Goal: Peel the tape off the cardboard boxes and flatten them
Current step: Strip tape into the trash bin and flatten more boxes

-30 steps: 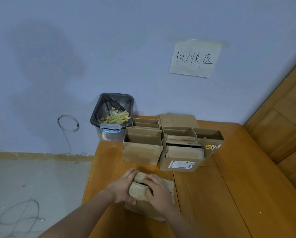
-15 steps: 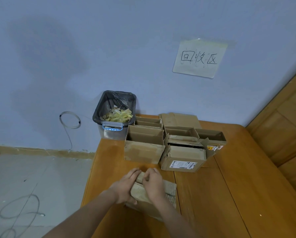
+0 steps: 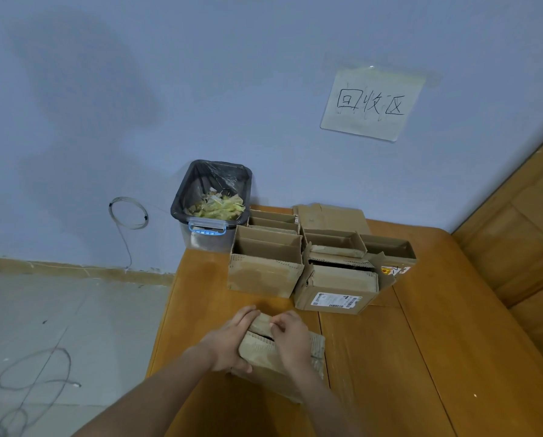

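A wooden table (image 3: 421, 357) was set against a blue wall (image 3: 232, 74). A paper sign (image 3: 372, 104) was stuck on the wall. A bin (image 3: 212, 203) with a black bag was placed by the table. Wires (image 3: 128, 212) were left on the grey floor (image 3: 58, 326).

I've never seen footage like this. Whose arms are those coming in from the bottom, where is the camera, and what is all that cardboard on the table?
There is no machine here. A person wears a wide-angle camera on the head, looking forward and down, so the arms are their own. The left hand grips the near end of a small cardboard box lying on the wooden table, while the right hand curls over its top, fingertips at the flap. Farther back stand several opened boxes; one carries a shipping label. At the table's far left corner a bin lined with a black bag holds yellowish scraps. A handwritten paper sign hangs on the wall.
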Motion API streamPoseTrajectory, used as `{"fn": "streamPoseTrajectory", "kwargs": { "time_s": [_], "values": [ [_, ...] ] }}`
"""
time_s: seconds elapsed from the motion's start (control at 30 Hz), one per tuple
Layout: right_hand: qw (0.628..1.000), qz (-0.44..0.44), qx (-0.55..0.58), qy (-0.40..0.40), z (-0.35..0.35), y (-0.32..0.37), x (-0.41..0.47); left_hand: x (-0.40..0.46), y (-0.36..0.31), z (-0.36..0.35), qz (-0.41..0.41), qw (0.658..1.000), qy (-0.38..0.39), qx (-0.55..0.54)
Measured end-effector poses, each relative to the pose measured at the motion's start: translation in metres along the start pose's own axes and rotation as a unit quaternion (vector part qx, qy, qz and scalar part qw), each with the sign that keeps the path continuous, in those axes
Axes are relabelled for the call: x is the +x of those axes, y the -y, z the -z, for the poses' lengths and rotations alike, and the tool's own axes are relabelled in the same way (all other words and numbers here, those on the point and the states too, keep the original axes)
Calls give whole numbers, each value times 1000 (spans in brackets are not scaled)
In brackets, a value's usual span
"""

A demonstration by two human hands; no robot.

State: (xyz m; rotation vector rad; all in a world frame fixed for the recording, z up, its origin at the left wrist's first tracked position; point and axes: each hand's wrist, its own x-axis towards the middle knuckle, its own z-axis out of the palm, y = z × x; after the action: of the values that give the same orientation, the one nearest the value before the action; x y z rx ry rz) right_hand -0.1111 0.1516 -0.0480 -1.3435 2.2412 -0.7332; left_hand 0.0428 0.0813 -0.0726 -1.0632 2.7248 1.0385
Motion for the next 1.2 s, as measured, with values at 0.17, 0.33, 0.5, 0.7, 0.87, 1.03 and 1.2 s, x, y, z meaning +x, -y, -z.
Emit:
{"fn": "streamPoseTrajectory", "kwargs": {
  "time_s": [0.17, 0.33, 0.5, 0.7, 0.87, 1.03, 1.2],
  "values": [
    [997, -13, -77, -11, 1, -3, 0, 0, 2, -1, -3, 1000, 1, -5],
    [1000, -8, -6, -3, 4, 5, -2, 2, 1, 1, -2, 1000, 5, 6],
    [996, -73, 53, -1, 9, 8, 2, 1, 0, 0, 3, 1000, 7, 8],
    [992, -107, 61, 32, 16, 4, 9, 1, -1, 0, 5, 1000, 14, 2],
    [994, -49, -94, -3, 13, 2, 4, 1, -4, 2, 4, 1000, 15, 20],
    [994, -5, -106, 34, 13, -5, -7, 0, -4, 2, 1, 1000, 13, 27],
    [996, -7, -90, 21, 16, -13, -7, -2, -3, 1, 5, 999, 23, 31]
  ]
}}
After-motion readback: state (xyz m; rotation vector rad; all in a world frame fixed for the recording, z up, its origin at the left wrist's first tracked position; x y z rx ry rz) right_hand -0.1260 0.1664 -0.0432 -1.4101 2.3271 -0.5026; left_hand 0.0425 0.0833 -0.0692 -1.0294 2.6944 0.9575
